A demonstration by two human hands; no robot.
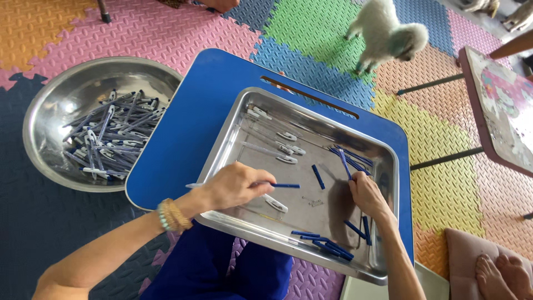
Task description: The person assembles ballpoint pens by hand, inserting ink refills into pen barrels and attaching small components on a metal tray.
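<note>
My left hand [236,186] is closed on a slim pen [286,185] whose blue tip points right, over a rectangular steel tray [222,150]. My right hand [366,194] pinches a thin blue pen piece [345,164] that sticks up and to the left. The tray sits on a small blue table [189,122]. Inside the tray lie loose blue pieces [327,247] near the front edge, another blue piece [317,176] in the middle, and several white clips [287,149] toward the back. Clear pen barrels lie on the tray floor, hard to make out.
A round steel bowl [61,105] full of assembled blue and white pens [111,139] stands on the foam floor mat to the left. A small white dog [386,30] stands beyond the table. A low pink table [499,105] is at right, another person's bare feet [502,272] at bottom right.
</note>
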